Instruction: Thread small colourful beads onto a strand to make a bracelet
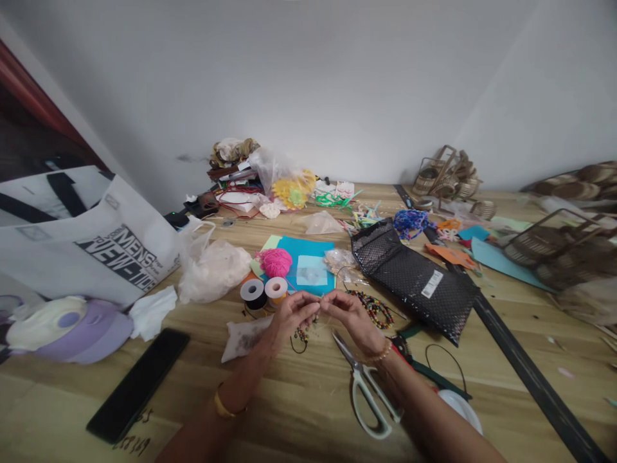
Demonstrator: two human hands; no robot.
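Beads on a thin string [303,334] hang just under the left hand [292,315], over the wooden table [299,411]. The left hand's fingers pinch the string tight. The right hand [351,316] is close beside it, fingertips pinched on the same string. White scissors [367,389] lie open on the table by the right wrist. Two spools of thread [264,292] stand behind the hands, near a pink ball of yarn [274,262].
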